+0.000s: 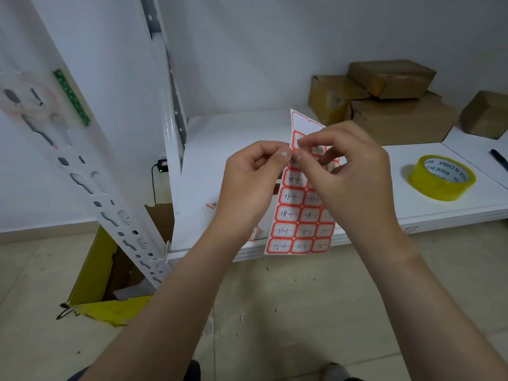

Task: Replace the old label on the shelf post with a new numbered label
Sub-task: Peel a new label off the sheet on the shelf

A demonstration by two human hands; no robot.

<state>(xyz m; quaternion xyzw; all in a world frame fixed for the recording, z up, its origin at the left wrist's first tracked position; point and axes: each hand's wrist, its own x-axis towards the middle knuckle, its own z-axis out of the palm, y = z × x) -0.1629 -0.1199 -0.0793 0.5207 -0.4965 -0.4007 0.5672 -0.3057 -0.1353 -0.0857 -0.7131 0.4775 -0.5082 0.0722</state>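
I held the label sheet (297,215) upright over the front edge of the white shelf (233,133). My left hand (247,185) pinched its left edge between thumb and forefinger, the other fingers curled. My right hand (349,171) had thumb and forefinger nipped on the sheet near its top. The shelf post (110,204) stood well apart to the left, and a yellow tape roll (442,178) lay on the shelf to the right.
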